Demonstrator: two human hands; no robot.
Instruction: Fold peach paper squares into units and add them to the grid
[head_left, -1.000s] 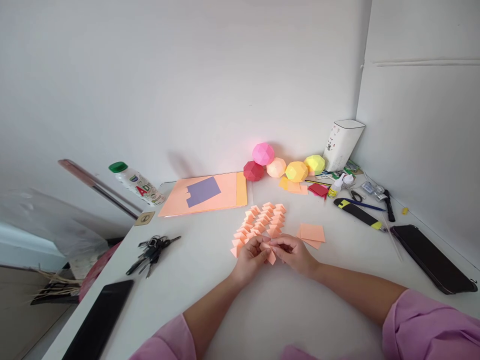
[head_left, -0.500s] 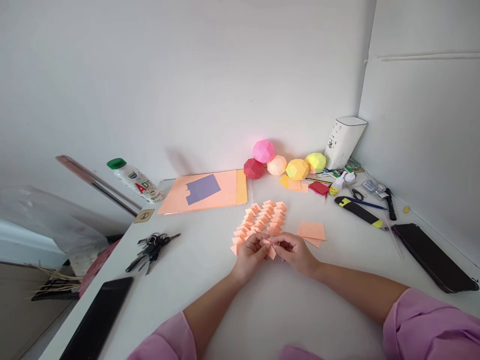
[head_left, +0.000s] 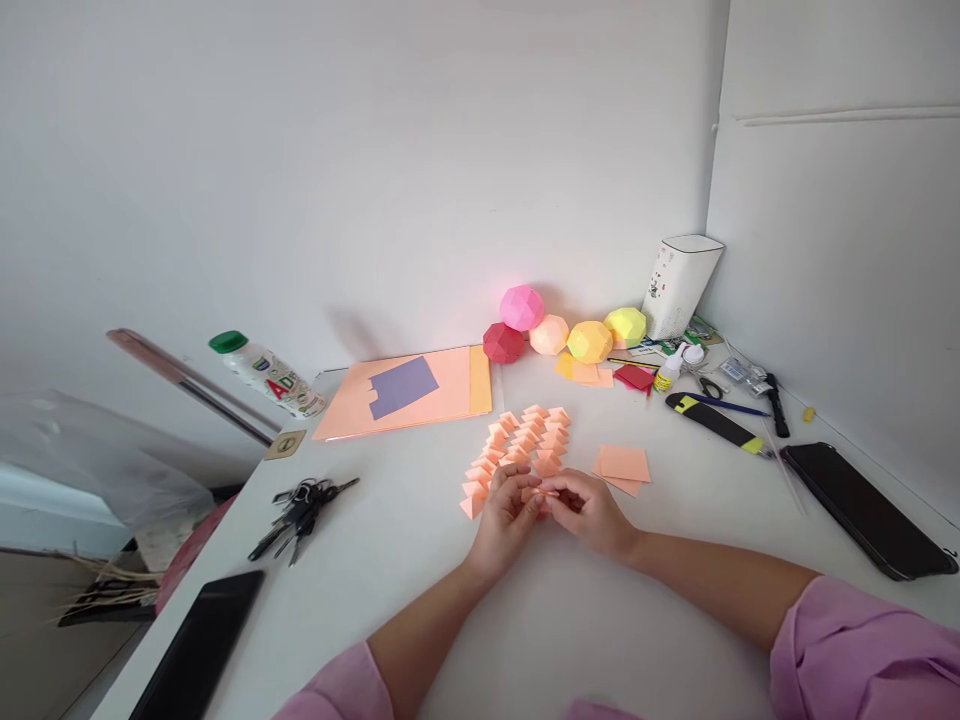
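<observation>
Between my fingertips is a small folded piece of peach paper, mostly covered by the fingers. My left hand pinches it from the left side, and my right hand grips it from the right. Just beyond the hands, rows of folded peach paper units stand on the white table; the left hand hides some of the nearest ones. Flat peach paper squares lie in a small stack to the right of my right hand.
Faceted paper balls line the wall behind. Peach sheets with a purple piece lie back left, near a bottle. Keys and a black phone sit left. A cutter, glue bottle and black case are right.
The paper piece has turned between my fingers, so less of its pointed lower end shows. Both hands keep hold of it in nearly the same spot. The view has shifted slightly.
</observation>
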